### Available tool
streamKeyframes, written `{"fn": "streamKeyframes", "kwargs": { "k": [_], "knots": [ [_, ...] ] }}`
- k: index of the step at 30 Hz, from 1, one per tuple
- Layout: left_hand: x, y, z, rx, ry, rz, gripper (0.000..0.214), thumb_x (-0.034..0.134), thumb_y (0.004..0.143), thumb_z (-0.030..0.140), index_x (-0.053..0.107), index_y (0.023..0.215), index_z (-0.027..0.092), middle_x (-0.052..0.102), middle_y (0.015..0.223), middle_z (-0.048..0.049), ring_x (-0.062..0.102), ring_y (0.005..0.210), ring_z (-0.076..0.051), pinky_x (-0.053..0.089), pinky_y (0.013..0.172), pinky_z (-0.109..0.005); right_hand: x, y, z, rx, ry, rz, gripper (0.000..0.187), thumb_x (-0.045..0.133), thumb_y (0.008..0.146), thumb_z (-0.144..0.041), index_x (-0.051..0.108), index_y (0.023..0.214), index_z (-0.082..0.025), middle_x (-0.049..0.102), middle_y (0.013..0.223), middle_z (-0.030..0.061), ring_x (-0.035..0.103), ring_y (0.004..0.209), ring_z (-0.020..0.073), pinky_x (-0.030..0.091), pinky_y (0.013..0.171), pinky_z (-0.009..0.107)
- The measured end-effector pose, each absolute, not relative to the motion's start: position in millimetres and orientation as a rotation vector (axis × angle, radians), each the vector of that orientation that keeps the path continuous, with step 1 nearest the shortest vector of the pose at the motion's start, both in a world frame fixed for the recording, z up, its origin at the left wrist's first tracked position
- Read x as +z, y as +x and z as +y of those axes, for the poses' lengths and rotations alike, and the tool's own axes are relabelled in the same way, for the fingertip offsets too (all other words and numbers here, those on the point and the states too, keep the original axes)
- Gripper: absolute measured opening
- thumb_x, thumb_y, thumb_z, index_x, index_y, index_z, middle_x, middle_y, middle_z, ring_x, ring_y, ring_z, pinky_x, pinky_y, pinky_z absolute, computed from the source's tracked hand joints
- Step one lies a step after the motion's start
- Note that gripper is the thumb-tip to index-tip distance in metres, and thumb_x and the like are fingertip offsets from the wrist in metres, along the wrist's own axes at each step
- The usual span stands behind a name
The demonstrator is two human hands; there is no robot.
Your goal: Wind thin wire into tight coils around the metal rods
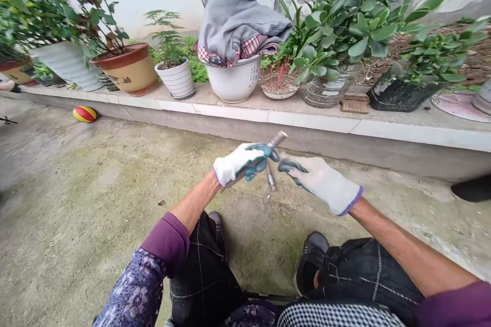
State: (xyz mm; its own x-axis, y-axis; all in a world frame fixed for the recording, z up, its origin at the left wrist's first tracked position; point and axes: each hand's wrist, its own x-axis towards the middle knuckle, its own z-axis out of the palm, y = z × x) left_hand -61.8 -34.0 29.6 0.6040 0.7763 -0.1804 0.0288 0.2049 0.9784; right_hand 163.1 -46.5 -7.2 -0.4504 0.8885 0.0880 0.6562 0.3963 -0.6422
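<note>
In the head view my left hand (245,163), in a white glove with green-coated fingers, is closed around a metal bolt (278,139). The bolt's smooth, round grey end points up and to the right, and ridges like a thread show by the fingers. Just to the right, my right hand (316,176) wears a matching glove, its thumb and fingers pressed together close to the left fingertips. Motion blurs it a little, and whatever it may pinch is hidden. Below and between both hands a second metal bolt (271,180) shows against the concrete ground.
Potted plants line a low tiled ledge (238,112) ahead. A grey cloth (238,20) with checked lining covers a white pot (233,79). On the left, a red and yellow ball (84,114) lies by the ledge. A dark object (473,189) sits at the right edge.
</note>
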Motion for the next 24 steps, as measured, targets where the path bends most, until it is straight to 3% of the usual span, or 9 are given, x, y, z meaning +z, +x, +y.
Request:
{"fn": "streamKeyframes", "kwargs": {
  "k": [9,19,21,24],
  "knots": [
    [5,-57,-14,0.669,1.07,0.623,0.054,0.053,0.087,0.061,0.062,0.106,0.012,0.04,0.052,0.0073,0.031,0.036,-0.006,0.031,0.035,-0.02,1,164,-50,0.595,-1.361,-2.256,0.025,0.044,0.089,-0.029,0.067,0.093,-0.021,0.064,0.066,0.0008,0.054,0.059,0.016,0.039,0.06,0.027],
    [2,-46,-17,0.861,1.129,0.826,0.039,0.072,0.075,0.041,0.058,0.1,0.013,0.064,0.08,-0.0019,0.054,0.045,-0.008,0.047,0.042,-0.024,-5,171,-51,0.467,-1.436,-2.145,0.038,0.04,0.093,-0.028,0.064,0.121,-0.019,0.074,0.089,0.0073,0.065,0.068,0.0189,0.047,0.064,0.029],
    [-1,-43,-19,0.826,1.175,0.907,0.038,0.07,0.077,0.041,0.056,0.101,0.015,0.067,0.081,-0.0026,0.052,0.042,-0.007,0.044,0.039,-0.023,-8,170,-50,0.433,-1.421,-2.202,0.037,0.04,0.092,-0.026,0.067,0.117,-0.02,0.075,0.097,0.0079,0.068,0.079,0.0206,0.049,0.071,0.03],
    [-3,-41,-22,0.762,1.253,1.04,0.034,0.068,0.08,0.039,0.057,0.103,0.016,0.06,0.064,0.0033,0.041,0.035,-0.004,0.032,0.033,-0.018,-11,167,-50,0.398,-1.454,-2.331,0.034,0.042,0.092,-0.025,0.07,0.111,-0.021,0.074,0.103,0.0092,0.069,0.09,0.0236,0.05,0.079,0.032]
  ]
}}
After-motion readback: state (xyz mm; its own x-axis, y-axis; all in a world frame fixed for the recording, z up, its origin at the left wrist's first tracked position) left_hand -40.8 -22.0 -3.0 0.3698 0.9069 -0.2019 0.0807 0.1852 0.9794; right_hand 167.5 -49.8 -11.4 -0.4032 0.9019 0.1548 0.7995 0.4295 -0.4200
